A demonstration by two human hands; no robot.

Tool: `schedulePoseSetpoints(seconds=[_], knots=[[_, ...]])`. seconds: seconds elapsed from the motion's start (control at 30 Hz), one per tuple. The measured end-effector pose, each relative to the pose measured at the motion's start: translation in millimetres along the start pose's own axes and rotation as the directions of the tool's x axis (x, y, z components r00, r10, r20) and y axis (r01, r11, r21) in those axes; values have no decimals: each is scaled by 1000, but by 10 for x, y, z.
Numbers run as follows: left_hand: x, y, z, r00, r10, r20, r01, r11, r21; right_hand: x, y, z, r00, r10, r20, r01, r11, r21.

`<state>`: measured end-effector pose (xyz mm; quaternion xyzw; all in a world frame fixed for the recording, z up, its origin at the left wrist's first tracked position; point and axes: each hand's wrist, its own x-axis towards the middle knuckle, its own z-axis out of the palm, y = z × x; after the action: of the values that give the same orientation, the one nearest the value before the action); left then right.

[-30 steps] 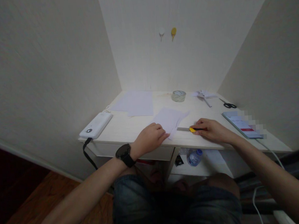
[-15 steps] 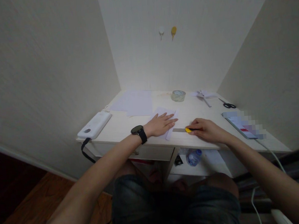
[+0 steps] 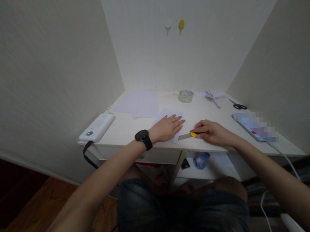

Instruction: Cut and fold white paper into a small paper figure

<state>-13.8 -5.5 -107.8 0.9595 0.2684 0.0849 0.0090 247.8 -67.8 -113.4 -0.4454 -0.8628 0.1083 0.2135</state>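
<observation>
Right hand (image 3: pixel 214 132) closed around a yellow-and-black utility knife (image 3: pixel 193 134), its blade (image 3: pixel 185 137) directed at the folded paper (image 3: pixel 175 139) on the desk (image 3: pixel 134 131); whether they touch is unclear. Left hand (image 3: pixel 168 127) flat upon the paper, fingers extended. Beyond the paper, rightward: tape roll (image 3: pixel 186 97), paper pinwheel (image 3: pixel 212 95), scissors (image 3: pixel 239 106).

Dim light softens detail, with deep shadow beneath the desk (image 3: pixel 124 128).

folded paper (image 3: pixel 170 112) partly covered, knife handle (image 3: pixel 193 134) partly hidden, screen (image 3: pixel 254 128) pixelated
</observation>
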Motion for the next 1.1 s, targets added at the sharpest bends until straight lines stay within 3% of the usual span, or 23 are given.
schedulePoseSetpoints(seconds=[0.27, 0.47, 0.77, 1.1], knots=[[-110, -30, 99, 999, -50, 3, 50, 998, -23, -58, 25, -89, 998, 63, 18, -62, 996, -72], [-114, -12, 116, 999, -42, -17, 42, 999, -22, -64, 172, -130, 989, 138, -55, -143, 983, -114], [-113, -29, 164, 988, -108, -111, 105, 994, -38, 64, 37, -103, 997, 78, -19, -80, 991, -111], [-101, -19, 180, 995, -4, -95, 9, 999, 47, 73, -213, -40, 998, -3, 57, 2, 1000, 11]])
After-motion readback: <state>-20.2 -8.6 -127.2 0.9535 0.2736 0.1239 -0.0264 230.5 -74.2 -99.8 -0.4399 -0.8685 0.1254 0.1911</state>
